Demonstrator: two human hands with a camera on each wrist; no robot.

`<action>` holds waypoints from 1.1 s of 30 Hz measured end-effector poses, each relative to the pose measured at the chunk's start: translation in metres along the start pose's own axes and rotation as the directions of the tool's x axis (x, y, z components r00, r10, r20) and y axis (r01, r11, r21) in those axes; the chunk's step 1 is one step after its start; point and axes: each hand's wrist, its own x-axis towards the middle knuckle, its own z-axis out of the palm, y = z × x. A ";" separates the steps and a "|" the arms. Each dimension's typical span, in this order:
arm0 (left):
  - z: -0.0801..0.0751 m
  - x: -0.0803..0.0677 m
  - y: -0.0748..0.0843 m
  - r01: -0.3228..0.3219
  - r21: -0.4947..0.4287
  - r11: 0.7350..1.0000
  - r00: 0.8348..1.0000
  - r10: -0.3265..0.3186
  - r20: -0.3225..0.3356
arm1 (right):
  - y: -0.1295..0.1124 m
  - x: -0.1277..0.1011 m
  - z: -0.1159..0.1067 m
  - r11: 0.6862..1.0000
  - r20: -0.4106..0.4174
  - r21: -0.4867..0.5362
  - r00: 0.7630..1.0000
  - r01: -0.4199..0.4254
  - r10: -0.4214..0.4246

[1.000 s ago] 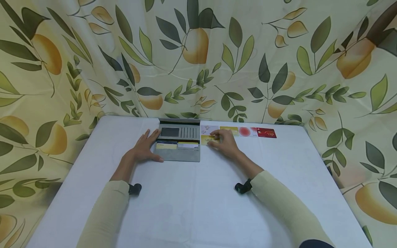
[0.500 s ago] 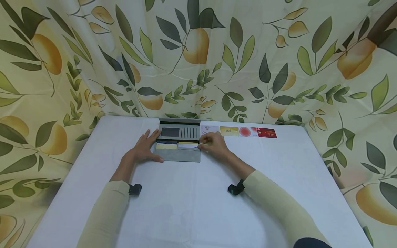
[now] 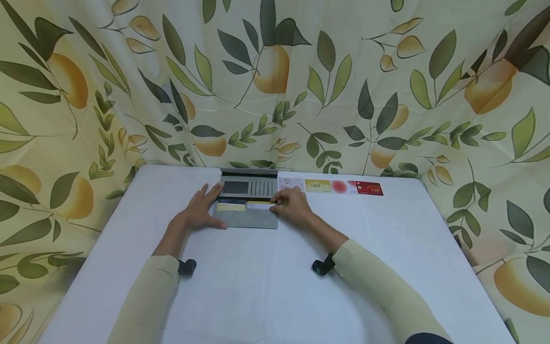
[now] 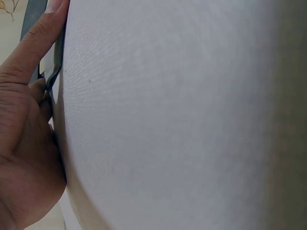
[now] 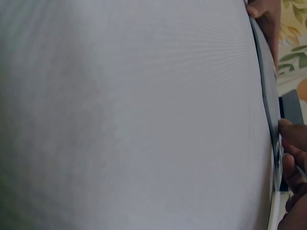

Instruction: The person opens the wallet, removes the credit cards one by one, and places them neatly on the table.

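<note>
1. Head view: a grey wallet (image 3: pixel 248 203) lies open and flat on the tabletop (image 3: pixel 275 286), at its far side and a little left of the middle, with its back edge near the curtain.
2. Its upper half shows a dark window pocket and a row of ribbed slots; its lower half carries two cards side by side, a yellow card (image 3: pixel 230 207) on the left and a pale card (image 3: pixel 259 206) on the right.
3. Right hand (image 3: pixel 293 208) sits at the wallet's right edge, its grip closed in a pinch: curled fingers and thumb meet on the right end of the pale card, which lies partly inside its slot.
4. Right wrist view shows those curled fingertips (image 5: pixel 290 158) against the thin edge of the wallet, seen edge-on over the white cloth.
5. Left hand (image 3: pixel 201 210) lies flat, with its grip open and holding nothing: straight fingers press on the wallet's left edge, with the thumb along the lower left corner.
6. Left wrist view confirms it, a straight finger (image 4: pixel 36 45) laid along the wallet's grey rim.
7. Just right of the wallet, along the far edge of the tabletop, four more cards lie in a row, touching or nearly so: a white patterned card (image 3: pixel 291 184), a gold card (image 3: pixel 318 186), a white card with a red disc (image 3: pixel 342 187) and a red VIP card (image 3: pixel 370 189).
8. Both forearms wear cream sleeves (image 3: pixel 382 286), each with a small black device at the wrist.
9. Behind and to both sides hangs a curtain (image 3: pixel 275 81) printed with green leaves and yellow fruit.
</note>
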 end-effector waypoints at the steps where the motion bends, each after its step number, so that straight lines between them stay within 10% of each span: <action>1: 0.001 0.000 -0.001 -0.002 0.004 1.000 1.000 0.002 -0.001 | 0.000 0.000 0.000 1.000 0.002 -0.002 1.000 0.000 0.000; 33: 0.003 0.002 -0.003 0.009 0.005 1.000 1.000 -0.009 0.006 | -0.009 0.008 0.002 0.998 0.038 -0.051 0.998 -0.040 0.042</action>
